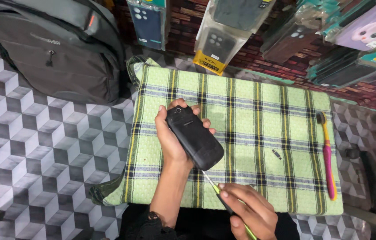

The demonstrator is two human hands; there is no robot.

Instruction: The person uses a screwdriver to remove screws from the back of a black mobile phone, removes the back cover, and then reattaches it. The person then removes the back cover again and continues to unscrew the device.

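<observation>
Black phone (194, 137) gripped back-up in left hand (170, 138), above green checked cloth (250, 111). Right hand (248, 211) closed on green-handled screwdriver (217, 190), tip just under phone's lower end. Judgement: hold phone steady, seat tip square, turn gently to avoid slipping. Small dark part (276, 154) on cloth right of hands; toothbrush (327, 155) farther right.

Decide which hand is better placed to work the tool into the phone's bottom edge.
Right. The right hand holds the screwdriver, its tip at the black phone bottom, while the left hand grips the phone.
</observation>
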